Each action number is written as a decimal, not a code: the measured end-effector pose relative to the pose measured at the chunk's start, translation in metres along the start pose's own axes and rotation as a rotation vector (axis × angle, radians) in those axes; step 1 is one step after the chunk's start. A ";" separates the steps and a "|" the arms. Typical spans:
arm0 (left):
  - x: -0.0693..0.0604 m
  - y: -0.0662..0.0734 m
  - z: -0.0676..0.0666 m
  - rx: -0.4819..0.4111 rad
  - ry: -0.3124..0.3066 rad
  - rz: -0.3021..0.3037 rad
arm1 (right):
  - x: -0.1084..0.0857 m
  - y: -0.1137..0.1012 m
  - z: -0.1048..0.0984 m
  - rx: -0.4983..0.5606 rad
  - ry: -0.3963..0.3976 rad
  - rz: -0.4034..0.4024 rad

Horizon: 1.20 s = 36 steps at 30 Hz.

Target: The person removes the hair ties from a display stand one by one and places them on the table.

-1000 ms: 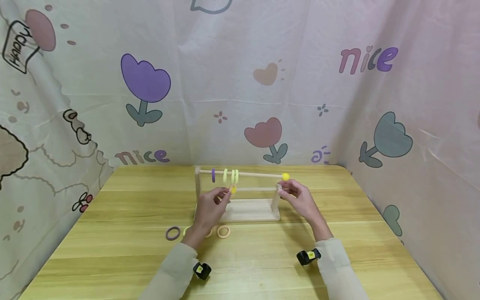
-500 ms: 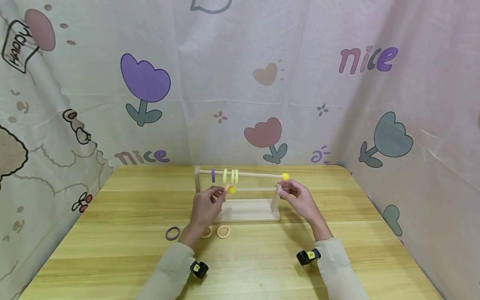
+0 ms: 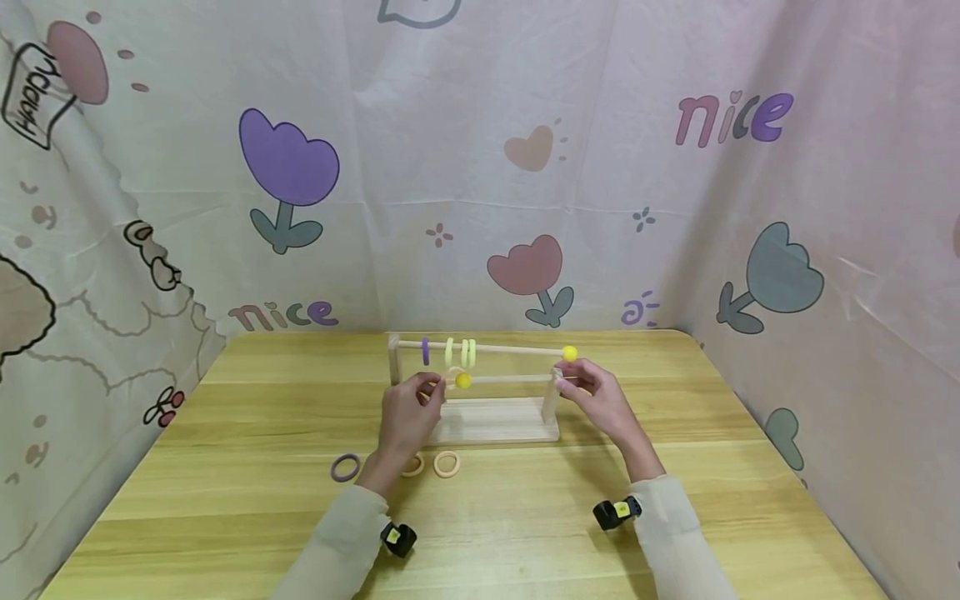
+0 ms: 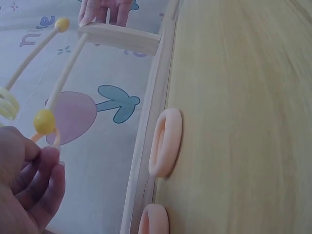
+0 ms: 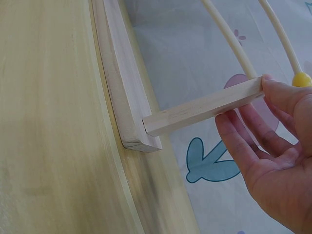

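My left hand (image 3: 408,414) pinches a peach ring (image 4: 57,137) between thumb and fingertips. It is beside the yellow ball (image 3: 463,380) on the left end of the lower rod (image 3: 510,379); I cannot tell whether the ring encircles the rod. My right hand (image 3: 600,398) grips the top of the right post (image 5: 200,108) of a wooden rack, thumb on one side and fingers on the other. On the upper rod (image 3: 517,349) hang a purple ring (image 3: 425,351) and several light green rings (image 3: 449,352). That rod ends in another yellow ball (image 3: 570,354) at right.
In front of the rack base (image 3: 498,421), a dark purple ring (image 3: 346,467) and two peach rings, one (image 3: 447,464) fully visible and another (image 3: 413,466) partly behind my left wrist, lie on the wooden table (image 3: 517,533). A printed cloth (image 3: 420,167) hangs behind.
My left hand has shifted slightly left with the peach ring, which now shows left of the lower rod's yellow ball. My right hand keeps its hold on the post.
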<state>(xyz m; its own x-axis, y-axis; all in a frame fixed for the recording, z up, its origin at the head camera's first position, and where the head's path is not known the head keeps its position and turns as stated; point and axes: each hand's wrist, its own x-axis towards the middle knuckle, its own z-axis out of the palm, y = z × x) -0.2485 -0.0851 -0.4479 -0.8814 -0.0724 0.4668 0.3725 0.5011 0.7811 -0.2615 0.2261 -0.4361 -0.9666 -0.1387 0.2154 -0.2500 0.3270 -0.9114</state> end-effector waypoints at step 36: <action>-0.016 -0.004 -0.024 0.093 -0.140 0.200 | 0.000 0.001 0.000 -0.020 0.007 0.000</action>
<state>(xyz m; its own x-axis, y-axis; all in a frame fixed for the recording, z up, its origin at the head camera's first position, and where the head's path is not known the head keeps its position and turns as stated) -0.2291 -0.1066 -0.4491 -0.8268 0.1529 0.5413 0.5210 0.5710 0.6344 -0.2619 0.2268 -0.4366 -0.9669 -0.1321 0.2184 -0.2515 0.3459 -0.9040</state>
